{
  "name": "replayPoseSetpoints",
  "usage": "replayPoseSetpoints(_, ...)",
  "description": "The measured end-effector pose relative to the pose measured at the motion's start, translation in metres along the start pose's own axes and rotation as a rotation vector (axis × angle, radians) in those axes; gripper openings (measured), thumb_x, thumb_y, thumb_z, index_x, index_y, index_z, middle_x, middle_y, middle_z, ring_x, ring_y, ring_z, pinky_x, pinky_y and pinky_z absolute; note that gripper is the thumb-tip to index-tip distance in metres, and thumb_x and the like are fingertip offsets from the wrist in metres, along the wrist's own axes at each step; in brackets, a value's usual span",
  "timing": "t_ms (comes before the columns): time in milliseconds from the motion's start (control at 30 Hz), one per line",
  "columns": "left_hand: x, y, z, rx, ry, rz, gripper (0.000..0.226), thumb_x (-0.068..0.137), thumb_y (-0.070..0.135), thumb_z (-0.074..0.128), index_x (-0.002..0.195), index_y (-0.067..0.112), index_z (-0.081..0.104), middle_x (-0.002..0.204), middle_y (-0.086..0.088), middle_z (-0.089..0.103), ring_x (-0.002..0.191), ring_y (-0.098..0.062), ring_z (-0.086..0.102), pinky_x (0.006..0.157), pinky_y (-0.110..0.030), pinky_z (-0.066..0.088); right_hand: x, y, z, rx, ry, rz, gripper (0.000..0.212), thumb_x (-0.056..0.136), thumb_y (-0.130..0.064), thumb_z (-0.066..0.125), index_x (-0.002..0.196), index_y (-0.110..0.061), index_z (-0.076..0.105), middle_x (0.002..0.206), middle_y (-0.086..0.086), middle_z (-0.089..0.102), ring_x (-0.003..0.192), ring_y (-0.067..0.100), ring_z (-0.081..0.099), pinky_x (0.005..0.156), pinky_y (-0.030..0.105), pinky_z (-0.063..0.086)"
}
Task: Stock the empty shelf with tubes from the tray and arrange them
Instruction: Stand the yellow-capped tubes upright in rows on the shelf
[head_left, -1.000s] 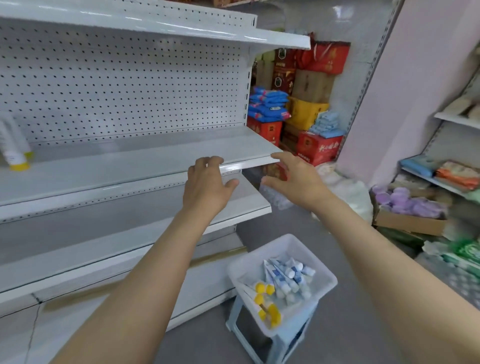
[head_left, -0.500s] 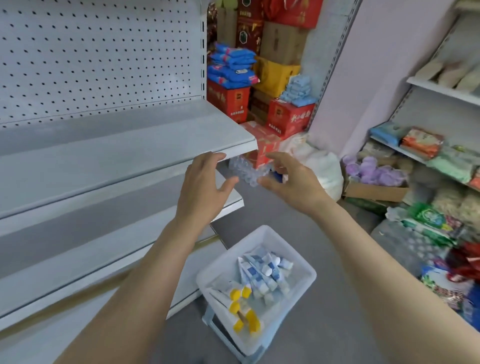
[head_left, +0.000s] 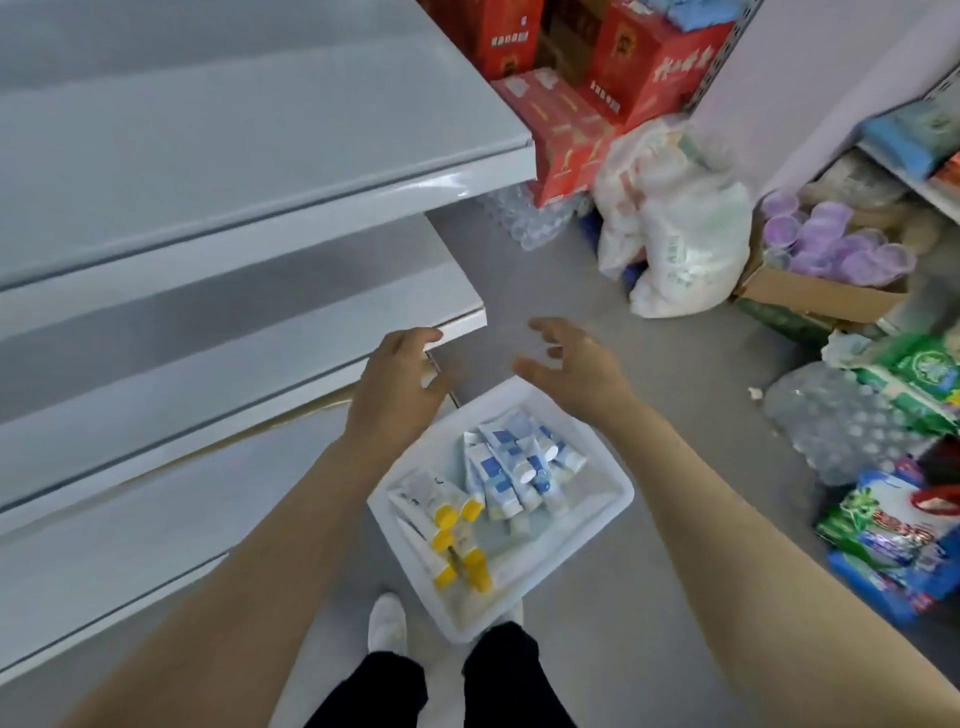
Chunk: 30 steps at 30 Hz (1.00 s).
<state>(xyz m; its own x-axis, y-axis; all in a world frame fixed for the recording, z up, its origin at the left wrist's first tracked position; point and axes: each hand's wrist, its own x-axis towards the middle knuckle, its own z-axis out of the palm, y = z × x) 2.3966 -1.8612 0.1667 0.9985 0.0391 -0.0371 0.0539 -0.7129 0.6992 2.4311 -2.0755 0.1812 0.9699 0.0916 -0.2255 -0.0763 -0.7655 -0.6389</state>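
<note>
Left grip slack, right grip splayed (both outstretched)

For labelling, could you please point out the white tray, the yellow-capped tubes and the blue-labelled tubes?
white tray (head_left: 587, 519), head view, bare floor, right side.
yellow-capped tubes (head_left: 445, 517), head view, a yellow cap.
blue-labelled tubes (head_left: 492, 472), head view, a blue label.

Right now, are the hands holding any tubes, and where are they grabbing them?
Nothing is held. The left hand and right hand are empty, open near the tray of tubes.
</note>
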Motion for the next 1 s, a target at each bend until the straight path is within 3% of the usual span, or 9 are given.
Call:
replayPoseSetpoints(100,-0.005,-0.035,0.047,-0.040,-0.074,-0.245,0.046,0.088,0.036,0.066,0.130,0.021,0.054,0.132,-0.005,0.054,0.119,-0.022,0.053,0.098,-0.032,0.041,0.020,0.046,0.042,0.002,-0.217,0.113,0.057,0.086,-0.048,0.068,0.135,-0.024,0.051,0.134,0.002,0.058,0.115,0.018,0.059,0.091,0.027,0.045)
replayPoseSetpoints(233,-0.021,-0.082,0.121,-0.083,-0.179,-0.588,0.053,0.088,0.040,0.065,0.131,0.014,0.050,0.131,-0.009,0.057,0.119,-0.026,0.055,0.097,-0.036,0.043,0.033,0.106,0.113,-0.055,-0.539,0.258,0.046,0.097,-0.041,0.055,0.137,-0.019,0.051,0.144,0.005,0.050,0.131,0.022,0.047,0.101,0.025,0.031)
replayPoseSetpoints(333,-0.036,-0.111,0.174,-0.096,-0.230,-0.776,0.056,0.087,0.042,0.065,0.131,0.011,0.049,0.131,-0.011,0.058,0.121,-0.028,0.054,0.096,-0.034,0.039,0.033,0.142,0.157,0.033,-0.679,0.442,0.047,0.093,-0.045,0.060,0.131,-0.017,0.058,0.135,0.008,0.058,0.124,0.026,0.054,0.106,0.037,0.042)
replayPoseSetpoints(567,-0.055,-0.164,0.243,-0.102,-0.203,-1.002,0.060,0.086,0.049,0.063,0.131,0.013,0.049,0.127,-0.011,0.060,0.119,-0.030,0.054,0.096,-0.035,0.040,0.038,0.192,0.233,0.201,-0.794,0.521,0.049,0.094,-0.049,0.055,0.131,-0.017,0.058,0.129,0.006,0.060,0.117,0.024,0.056,0.104,0.043,0.045)
replayPoseSetpoints(700,-0.053,-0.181,0.260,-0.044,-0.219,-1.057,0.059,0.087,0.054,0.057,0.129,0.013,0.049,0.124,-0.012,0.061,0.117,-0.033,0.054,0.092,-0.036,0.042,0.034,0.203,0.258,0.392,-0.769,0.639,0.028,0.094,-0.049,0.054,0.107,-0.026,0.063,0.112,-0.001,0.058,0.100,0.012,0.057,0.105,0.047,0.044)
replayPoseSetpoints(833,-0.048,-0.190,0.268,-0.005,-0.198,-1.073,0.058,0.085,0.057,0.057,0.121,0.012,0.050,0.119,-0.012,0.061,0.113,-0.034,0.056,0.087,-0.038,0.042,0.033,0.209,0.278,0.539,-0.742,0.830,0.050,0.095,-0.049,0.054,0.131,-0.014,0.058,0.133,0.006,0.059,0.121,0.025,0.057,0.102,0.042,0.049)
replayPoseSetpoints(1000,-0.041,-0.198,0.271,-0.073,-0.192,-1.164,0.064,0.078,0.054,0.068,0.122,0.013,0.048,0.115,-0.010,0.063,0.101,-0.034,0.063,0.090,-0.040,0.051,0.025,0.209,0.307,0.546,-0.658,1.042,0.055,0.084,-0.060,0.064,0.115,-0.015,0.063,0.111,0.006,0.069,0.095,0.022,0.068,0.082,0.034,0.058)
